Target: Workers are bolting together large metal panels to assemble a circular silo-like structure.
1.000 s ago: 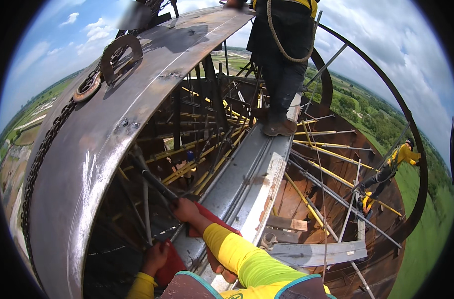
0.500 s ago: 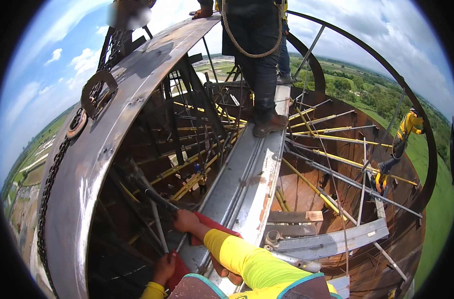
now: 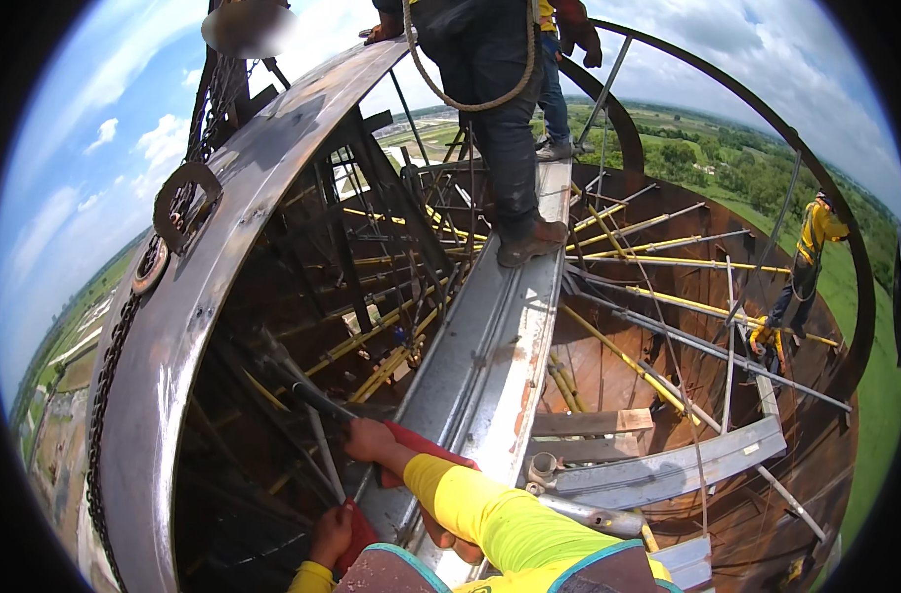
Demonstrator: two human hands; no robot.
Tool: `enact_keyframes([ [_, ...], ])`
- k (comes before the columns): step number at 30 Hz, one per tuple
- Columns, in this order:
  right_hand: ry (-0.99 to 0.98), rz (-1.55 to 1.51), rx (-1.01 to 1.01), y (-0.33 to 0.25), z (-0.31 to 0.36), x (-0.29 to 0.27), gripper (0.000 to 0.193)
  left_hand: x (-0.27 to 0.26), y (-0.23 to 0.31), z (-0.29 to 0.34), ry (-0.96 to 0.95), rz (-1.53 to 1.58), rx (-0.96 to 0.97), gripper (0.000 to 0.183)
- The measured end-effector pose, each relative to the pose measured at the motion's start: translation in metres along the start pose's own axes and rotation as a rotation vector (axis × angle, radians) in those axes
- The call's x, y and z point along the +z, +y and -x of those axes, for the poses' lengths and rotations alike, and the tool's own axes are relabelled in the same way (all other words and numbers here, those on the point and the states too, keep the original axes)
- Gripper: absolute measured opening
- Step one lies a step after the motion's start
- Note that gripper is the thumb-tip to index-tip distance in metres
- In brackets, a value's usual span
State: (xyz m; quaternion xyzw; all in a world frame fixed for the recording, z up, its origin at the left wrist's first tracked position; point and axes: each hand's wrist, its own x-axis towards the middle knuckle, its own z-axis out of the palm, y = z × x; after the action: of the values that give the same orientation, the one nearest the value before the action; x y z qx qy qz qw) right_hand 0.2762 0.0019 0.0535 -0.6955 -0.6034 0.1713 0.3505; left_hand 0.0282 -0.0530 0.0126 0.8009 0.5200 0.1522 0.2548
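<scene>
My right arm in a yellow sleeve crosses to the left, and my right hand point(image 3: 370, 441) is closed around the lower end of a dark bar or hose point(image 3: 317, 395). Lower down, my left hand point(image 3: 330, 535) has its fingers curled beside a red cloth point(image 3: 357, 539) and the foot of a grey pipe point(image 3: 324, 457). Whatever it grips is hidden. More red cloth point(image 3: 426, 444) shows behind my right wrist. Beneath my arms runs a long grey metal plank point(image 3: 490, 346).
A co-worker's boot point(image 3: 532, 243) stands on the plank ahead. To the left curves a steel plate point(image 3: 188, 321) with a chain point(image 3: 102, 425). Yellow and grey pipes point(image 3: 668, 395) fan out below inside a rusty round shell. Another person point(image 3: 811, 252) is at the right ring.
My hands keep their places. The far-right person has shifted to a more upright stance. A co-worker's hand now shows at the top. The view has tilted slightly.
</scene>
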Motion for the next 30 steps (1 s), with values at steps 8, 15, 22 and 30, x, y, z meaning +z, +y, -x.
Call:
enact_keyframes([
  [8, -0.017, -0.004, -0.011, 0.000, 0.004, 0.000, 0.037, 0.008, -0.015, 0.000, 0.002, 0.026, 0.026, 0.053],
  [15, 0.008, 0.013, -0.016, -0.001, 0.003, -0.002, 0.036, 0.001, -0.012, -0.001, -0.053, 0.063, 0.085, 0.052],
  [22, -0.008, 0.002, -0.008, 0.003, -0.002, 0.001, 0.035, 0.004, -0.014, -0.005, -0.058, 0.087, 0.084, 0.050],
  [30, 0.009, -0.011, -0.003, 0.000, 0.001, -0.001, 0.035, -0.002, -0.008, -0.003, -0.076, 0.080, 0.069, 0.049],
])
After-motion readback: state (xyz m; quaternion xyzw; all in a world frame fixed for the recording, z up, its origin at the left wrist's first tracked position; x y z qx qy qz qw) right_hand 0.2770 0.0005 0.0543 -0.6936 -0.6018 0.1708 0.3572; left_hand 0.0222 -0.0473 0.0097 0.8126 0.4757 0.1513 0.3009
